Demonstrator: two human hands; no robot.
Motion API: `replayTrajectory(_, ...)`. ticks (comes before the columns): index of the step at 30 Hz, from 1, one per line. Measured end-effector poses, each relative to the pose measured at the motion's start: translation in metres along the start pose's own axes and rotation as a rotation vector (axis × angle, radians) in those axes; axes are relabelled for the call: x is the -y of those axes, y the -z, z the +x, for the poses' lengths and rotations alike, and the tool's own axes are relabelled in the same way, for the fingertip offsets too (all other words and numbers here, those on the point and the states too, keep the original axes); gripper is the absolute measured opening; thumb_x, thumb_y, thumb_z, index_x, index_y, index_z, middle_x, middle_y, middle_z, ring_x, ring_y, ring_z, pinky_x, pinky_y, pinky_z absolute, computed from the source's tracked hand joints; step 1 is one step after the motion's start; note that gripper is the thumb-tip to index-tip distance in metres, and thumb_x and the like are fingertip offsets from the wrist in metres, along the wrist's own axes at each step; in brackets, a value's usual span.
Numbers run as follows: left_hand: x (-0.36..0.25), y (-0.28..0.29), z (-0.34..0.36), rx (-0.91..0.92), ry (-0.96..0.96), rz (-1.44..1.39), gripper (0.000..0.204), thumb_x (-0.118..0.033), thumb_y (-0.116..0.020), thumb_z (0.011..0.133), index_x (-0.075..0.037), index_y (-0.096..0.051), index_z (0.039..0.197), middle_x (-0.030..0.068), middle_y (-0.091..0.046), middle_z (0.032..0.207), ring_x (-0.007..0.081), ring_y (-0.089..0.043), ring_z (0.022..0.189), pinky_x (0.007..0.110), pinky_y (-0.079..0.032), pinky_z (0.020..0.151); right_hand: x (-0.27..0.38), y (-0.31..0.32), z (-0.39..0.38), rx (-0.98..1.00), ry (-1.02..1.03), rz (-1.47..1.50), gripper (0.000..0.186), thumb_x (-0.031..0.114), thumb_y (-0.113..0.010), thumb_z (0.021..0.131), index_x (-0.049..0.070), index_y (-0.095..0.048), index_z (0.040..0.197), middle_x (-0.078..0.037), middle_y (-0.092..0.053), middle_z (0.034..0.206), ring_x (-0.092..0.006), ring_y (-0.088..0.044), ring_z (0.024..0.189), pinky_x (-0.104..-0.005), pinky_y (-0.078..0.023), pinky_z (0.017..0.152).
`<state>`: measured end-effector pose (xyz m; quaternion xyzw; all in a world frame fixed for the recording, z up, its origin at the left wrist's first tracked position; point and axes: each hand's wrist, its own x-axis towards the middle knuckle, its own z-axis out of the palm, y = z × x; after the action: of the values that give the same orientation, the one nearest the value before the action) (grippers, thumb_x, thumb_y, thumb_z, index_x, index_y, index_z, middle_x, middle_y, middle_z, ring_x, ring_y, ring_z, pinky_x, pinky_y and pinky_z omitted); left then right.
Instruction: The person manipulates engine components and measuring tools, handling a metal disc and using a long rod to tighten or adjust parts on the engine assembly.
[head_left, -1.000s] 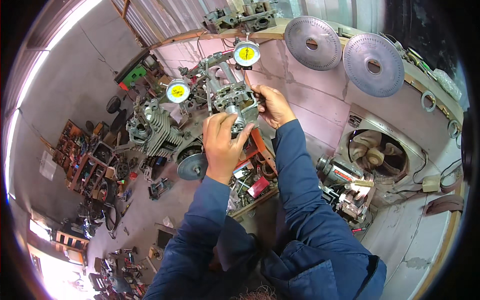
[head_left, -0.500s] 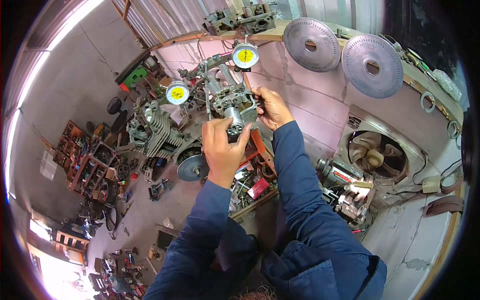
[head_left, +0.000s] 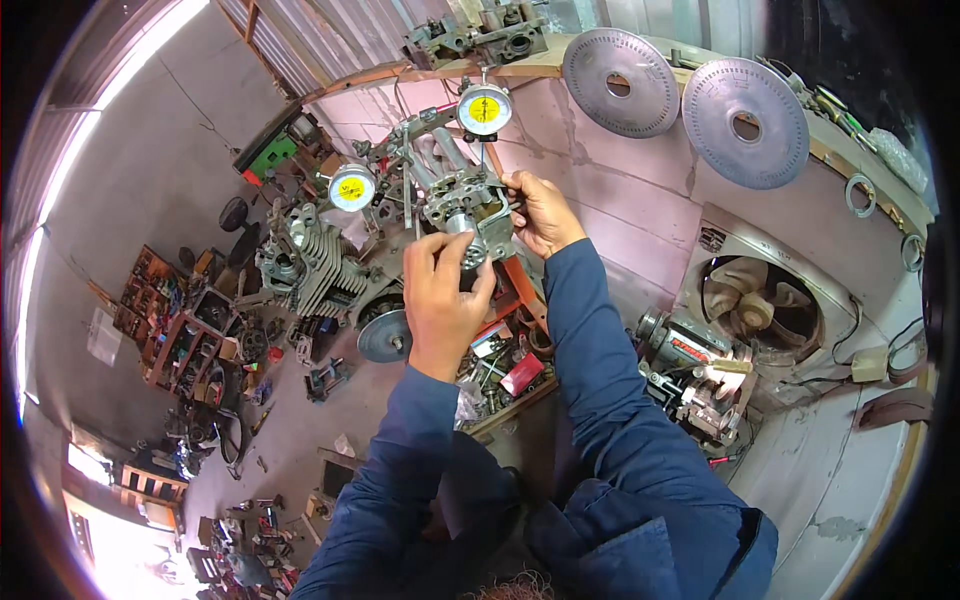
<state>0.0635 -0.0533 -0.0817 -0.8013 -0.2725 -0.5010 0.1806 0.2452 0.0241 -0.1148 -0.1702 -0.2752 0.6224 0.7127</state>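
A metal engine casting point(head_left: 455, 203) is before me, with a shiny round metal cylinder point(head_left: 461, 224) sticking out of its near side. My left hand point(head_left: 438, 300) is closed round this cylinder, fingers on one side and thumb on the other. My right hand point(head_left: 545, 215) pinches the casting's right edge; what sits between thumb and fingertips is hidden. A dial gauge point(head_left: 484, 109) with a yellow centre stands above the casting. Another dial gauge point(head_left: 352, 187) is mounted to its left, both among metal rods and clamps.
Left of my hands are a finned engine block point(head_left: 325, 265) and a grey disc point(head_left: 385, 337). Below lies a tray of tools with a red box point(head_left: 521, 375). Two large graduated discs point(head_left: 620, 83) lean along the ledge. A fan point(head_left: 755, 305) and a motor point(head_left: 680, 340) stand right.
The view has shifted slightly. My left fingers have moved a little around the cylinder, whose end face appears turned. My right hand keeps its pinch on the casting's edge.
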Motion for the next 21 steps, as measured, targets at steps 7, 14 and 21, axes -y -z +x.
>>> replayTrajectory(7,-0.001,0.006,0.017,0.031,-0.122,-0.018,0.044,-0.013,-0.089,0.070,-0.005,-0.065,0.106,0.0122,-0.061,0.103,0.0327,-0.061,0.096,0.040,-0.050,0.084,0.001,0.003,0.000,-0.013,0.008,-0.001,0.017,0.020,-0.073,0.091,0.010,-0.061,0.083,0.003,-0.053,0.077,-0.0058,-0.044,0.056,-0.0204,-0.035,0.045)
replayTrajectory(14,0.023,0.000,0.076,0.653,-1.021,0.121,0.017,-0.016,-0.062,0.080,-0.008,-0.066,0.095,0.0021,-0.065,0.107,0.0189,-0.061,0.108,0.032,-0.048,0.100,-0.001,0.003,0.001,0.021,-0.030,0.044,0.013,0.014,-0.072,0.092,0.007,-0.062,0.089,0.000,-0.055,0.079,-0.0065,-0.045,0.057,-0.0198,-0.036,0.046)
replayTrajectory(21,0.039,-0.014,0.090,0.770,-1.204,-0.145,0.013,-0.017,-0.064,0.078,-0.008,-0.068,0.085,0.0029,-0.069,0.102,0.0195,-0.063,0.110,0.033,-0.052,0.095,0.006,0.004,-0.001,0.044,-0.048,-0.035,0.014,0.019,-0.070,0.094,0.009,-0.062,0.089,0.002,-0.055,0.077,-0.0068,-0.047,0.060,-0.0220,-0.037,0.050)
